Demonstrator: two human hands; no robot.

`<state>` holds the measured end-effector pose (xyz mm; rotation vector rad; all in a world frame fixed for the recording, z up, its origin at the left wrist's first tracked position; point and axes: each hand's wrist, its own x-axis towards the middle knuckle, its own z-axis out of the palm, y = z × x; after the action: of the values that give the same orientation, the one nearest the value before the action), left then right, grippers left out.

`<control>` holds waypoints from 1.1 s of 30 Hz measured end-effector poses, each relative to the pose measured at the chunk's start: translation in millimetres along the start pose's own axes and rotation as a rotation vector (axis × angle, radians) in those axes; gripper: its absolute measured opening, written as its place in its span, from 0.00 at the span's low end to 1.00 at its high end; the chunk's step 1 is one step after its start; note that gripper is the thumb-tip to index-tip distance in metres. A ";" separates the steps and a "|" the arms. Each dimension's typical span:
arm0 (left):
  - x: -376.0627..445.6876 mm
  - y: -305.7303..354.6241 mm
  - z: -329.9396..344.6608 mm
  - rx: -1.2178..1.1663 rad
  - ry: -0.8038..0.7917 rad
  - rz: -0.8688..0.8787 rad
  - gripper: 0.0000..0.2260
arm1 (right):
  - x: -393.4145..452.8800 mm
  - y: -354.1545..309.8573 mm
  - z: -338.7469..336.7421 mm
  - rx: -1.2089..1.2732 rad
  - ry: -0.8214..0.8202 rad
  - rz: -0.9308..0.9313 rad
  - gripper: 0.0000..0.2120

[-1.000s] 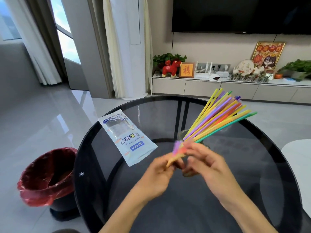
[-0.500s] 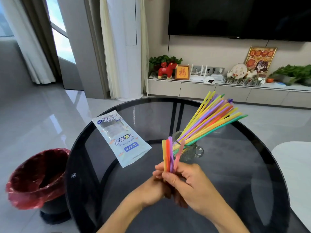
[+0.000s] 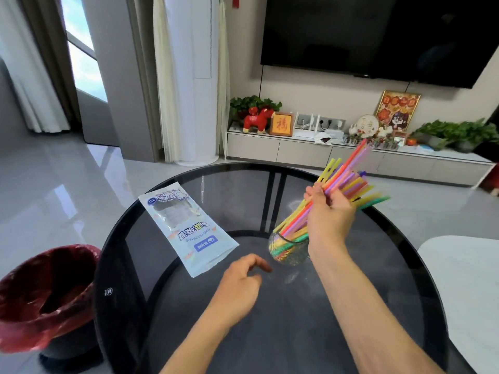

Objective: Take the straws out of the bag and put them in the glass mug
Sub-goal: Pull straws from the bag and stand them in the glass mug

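Your right hand (image 3: 328, 211) now up at mug, fingers pinching last few straws (image 3: 348, 182) into bunch; a sec ago both hands held them low. Left hand (image 3: 243, 279) let go, loosely curled, empty, above counter (image 3: 337, 333). Straws lean in glass mug (image 3: 287, 249), 1 mug. Bag (image 3: 186, 228), 1, flat on counter, looks emptied. Straw count: too many, can't tell. Task nearly done.

Glossy dark glass table (image 3: 378, 306), clear glass mug (image 3: 290, 255), shiny plastic bag (image 3: 189, 230), plastic straws (image 3: 348, 179)
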<state>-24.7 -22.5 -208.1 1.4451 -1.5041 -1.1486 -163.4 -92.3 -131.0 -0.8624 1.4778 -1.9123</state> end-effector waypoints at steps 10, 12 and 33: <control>1.8 0.5 -14.9 -0.078 0.072 0.033 0.09 | 0.7 21.6 2.3 -0.108 0.152 -0.033 0.11; 2.6 0.6 -14.7 -0.065 0.068 0.037 0.08 | 4.8 10.7 -3.1 -0.066 0.176 -0.103 0.10; 42.6 39.1 29.2 0.276 0.131 0.303 0.33 | 25.7 20.5 -88.6 -0.871 -0.105 -0.122 0.34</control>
<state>-68.8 -63.1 -183.5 1.3774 -1.7662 -0.6730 -247.1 -62.9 -163.3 -1.4120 2.2576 -1.2173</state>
